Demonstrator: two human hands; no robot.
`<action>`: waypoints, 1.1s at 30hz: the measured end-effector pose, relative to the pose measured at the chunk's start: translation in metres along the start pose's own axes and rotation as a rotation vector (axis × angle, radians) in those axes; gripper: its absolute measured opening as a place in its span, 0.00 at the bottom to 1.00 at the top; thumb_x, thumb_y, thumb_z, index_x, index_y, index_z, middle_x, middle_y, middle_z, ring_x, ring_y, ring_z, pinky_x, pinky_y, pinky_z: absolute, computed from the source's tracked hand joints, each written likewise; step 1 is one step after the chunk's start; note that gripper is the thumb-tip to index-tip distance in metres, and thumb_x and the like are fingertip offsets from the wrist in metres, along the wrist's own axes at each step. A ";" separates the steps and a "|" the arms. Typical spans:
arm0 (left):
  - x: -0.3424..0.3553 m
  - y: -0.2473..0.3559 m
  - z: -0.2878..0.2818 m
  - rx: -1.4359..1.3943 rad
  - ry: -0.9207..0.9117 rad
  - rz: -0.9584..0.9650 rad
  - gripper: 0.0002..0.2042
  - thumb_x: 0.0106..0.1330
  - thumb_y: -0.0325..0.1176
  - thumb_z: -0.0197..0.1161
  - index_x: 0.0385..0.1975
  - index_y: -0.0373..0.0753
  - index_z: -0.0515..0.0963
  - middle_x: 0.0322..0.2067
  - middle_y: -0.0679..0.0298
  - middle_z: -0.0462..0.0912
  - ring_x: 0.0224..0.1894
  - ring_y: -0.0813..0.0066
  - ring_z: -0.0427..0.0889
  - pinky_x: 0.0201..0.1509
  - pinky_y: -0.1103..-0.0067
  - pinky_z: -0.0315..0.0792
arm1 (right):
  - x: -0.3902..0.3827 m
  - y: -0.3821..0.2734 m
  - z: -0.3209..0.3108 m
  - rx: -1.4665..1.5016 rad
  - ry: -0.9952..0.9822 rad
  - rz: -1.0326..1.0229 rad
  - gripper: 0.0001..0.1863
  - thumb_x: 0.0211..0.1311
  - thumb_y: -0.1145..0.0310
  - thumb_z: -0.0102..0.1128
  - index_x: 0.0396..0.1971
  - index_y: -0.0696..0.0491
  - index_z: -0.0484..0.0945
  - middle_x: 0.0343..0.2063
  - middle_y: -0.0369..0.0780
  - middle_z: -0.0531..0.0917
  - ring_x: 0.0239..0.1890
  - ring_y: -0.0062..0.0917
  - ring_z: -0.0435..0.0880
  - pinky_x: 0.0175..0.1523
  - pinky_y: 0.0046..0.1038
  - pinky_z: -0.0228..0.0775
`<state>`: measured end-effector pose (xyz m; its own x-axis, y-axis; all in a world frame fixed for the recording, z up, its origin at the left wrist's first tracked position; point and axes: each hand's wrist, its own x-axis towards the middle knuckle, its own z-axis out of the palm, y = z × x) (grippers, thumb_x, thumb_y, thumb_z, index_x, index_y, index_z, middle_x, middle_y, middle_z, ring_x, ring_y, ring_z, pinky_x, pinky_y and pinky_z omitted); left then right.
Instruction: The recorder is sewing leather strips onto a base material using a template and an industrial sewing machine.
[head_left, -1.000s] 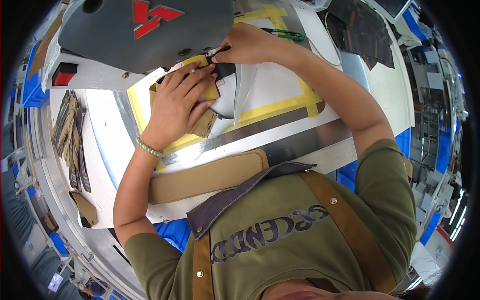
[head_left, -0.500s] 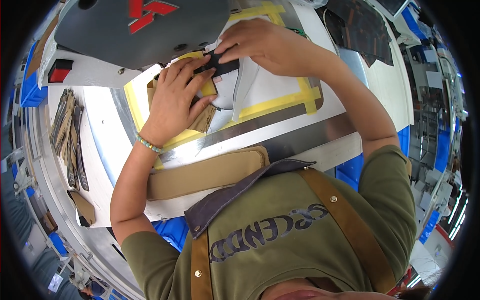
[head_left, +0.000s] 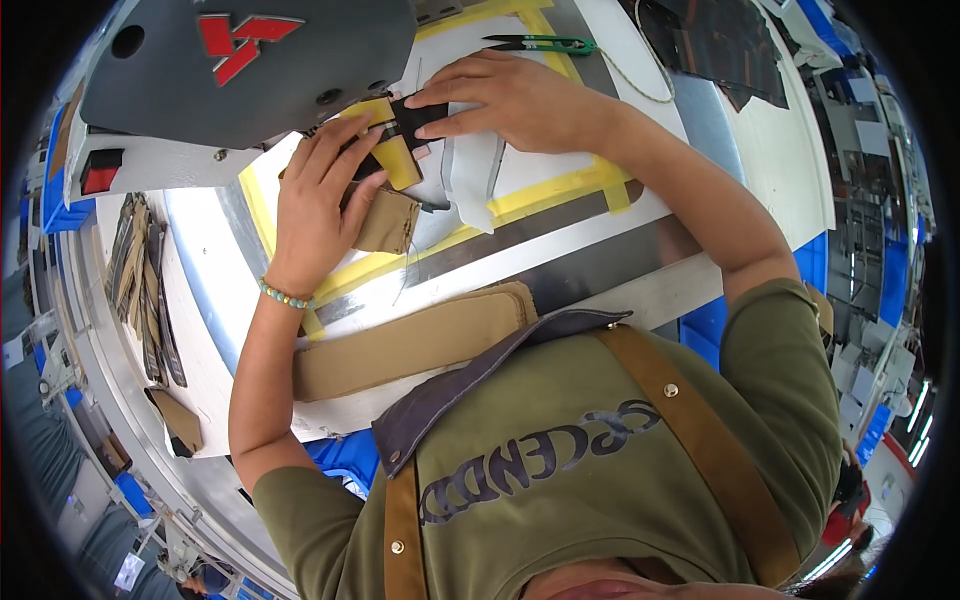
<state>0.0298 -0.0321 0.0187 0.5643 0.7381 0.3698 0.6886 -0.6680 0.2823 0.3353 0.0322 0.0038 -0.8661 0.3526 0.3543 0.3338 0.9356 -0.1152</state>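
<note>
My left hand (head_left: 325, 195) lies with fingers stretched over a brown fabric piece (head_left: 387, 222) and dark material beside the sewing machine head (head_left: 250, 80). Its fingertips touch a yellow piece (head_left: 399, 163) with a dark band across it. My right hand (head_left: 535, 105) has thumb and forefinger on a black fabric strip (head_left: 425, 128) that meets the yellow piece's right side. Below that hand lies a pale grey curved piece (head_left: 470, 175). A loose thread hangs from the brown piece. The stitching point is hidden behind the machine head and my left fingers.
Green-handled thread snips (head_left: 560, 44) lie beyond my right hand. Yellow tape (head_left: 560, 190) frames the work area. A stack of long brown fabric pieces (head_left: 420, 340) rests at the near table edge. More fabric strips (head_left: 140, 280) lie left; dark sheets (head_left: 715, 50) lie far right.
Both hands have shifted slightly; the left moved left and down, baring more of the yellow and brown pieces. My right hand came down onto the black strip, and the thread snips now show fully.
</note>
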 end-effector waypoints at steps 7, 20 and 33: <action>0.000 0.004 -0.002 0.137 -0.070 0.041 0.24 0.68 0.32 0.72 0.65 0.37 0.81 0.66 0.60 0.82 0.67 0.53 0.79 0.72 0.62 0.74 | 0.001 0.003 0.002 -0.021 0.027 -0.002 0.35 0.57 0.84 0.61 0.63 0.36 0.86 0.68 0.30 0.81 0.68 0.30 0.79 0.73 0.36 0.72; 0.011 0.004 -0.006 0.143 -0.087 0.027 0.23 0.69 0.31 0.71 0.64 0.35 0.80 0.66 0.57 0.82 0.67 0.51 0.79 0.71 0.62 0.75 | 0.004 0.013 -0.006 -0.037 0.019 -0.024 0.32 0.60 0.80 0.62 0.63 0.35 0.86 0.68 0.31 0.82 0.67 0.30 0.80 0.72 0.35 0.73; 0.016 -0.004 -0.004 0.204 -0.089 -0.024 0.19 0.72 0.34 0.69 0.61 0.36 0.82 0.56 0.58 0.86 0.48 0.55 0.84 0.54 0.66 0.78 | 0.009 0.024 -0.002 -0.126 0.060 -0.029 0.28 0.65 0.78 0.60 0.62 0.36 0.86 0.66 0.32 0.83 0.66 0.32 0.81 0.73 0.36 0.73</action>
<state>0.0344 -0.0182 0.0275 0.5788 0.7649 0.2827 0.7748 -0.6239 0.1016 0.3359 0.0584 0.0059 -0.8536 0.3200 0.4110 0.3561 0.9344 0.0120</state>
